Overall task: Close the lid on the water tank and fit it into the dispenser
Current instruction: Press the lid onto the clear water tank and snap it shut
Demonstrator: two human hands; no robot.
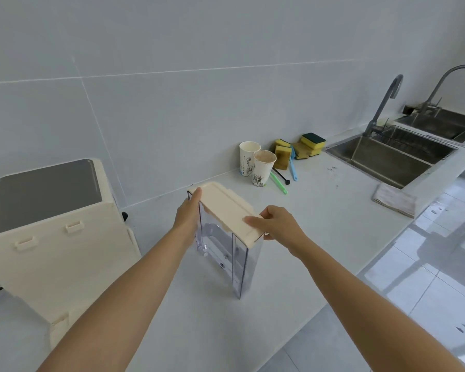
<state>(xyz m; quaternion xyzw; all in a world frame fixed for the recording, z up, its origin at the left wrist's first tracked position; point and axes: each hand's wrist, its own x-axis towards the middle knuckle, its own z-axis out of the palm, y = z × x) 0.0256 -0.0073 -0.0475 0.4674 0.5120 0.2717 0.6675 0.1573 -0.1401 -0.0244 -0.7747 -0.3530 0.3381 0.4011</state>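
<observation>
A clear plastic water tank [226, 253] stands upright on the white counter [320, 210] in the middle of the view. A cream lid [223, 208] lies on top of it. My left hand [188, 210] grips the lid's far left end and the tank's upper side. My right hand [274, 222] holds the lid's near right end, thumb on top. The cream dispenser [51, 237] with a grey top stands to the left of the tank, its back side with small slots facing me.
Two paper cups [257, 165], yellow sponges [301, 149] and small blue and green brushes [279, 183] sit by the wall behind the tank. A steel sink [392, 157] with faucets lies at the right, a folded cloth [395, 200] beside it. The counter's edge runs diagonally at lower right.
</observation>
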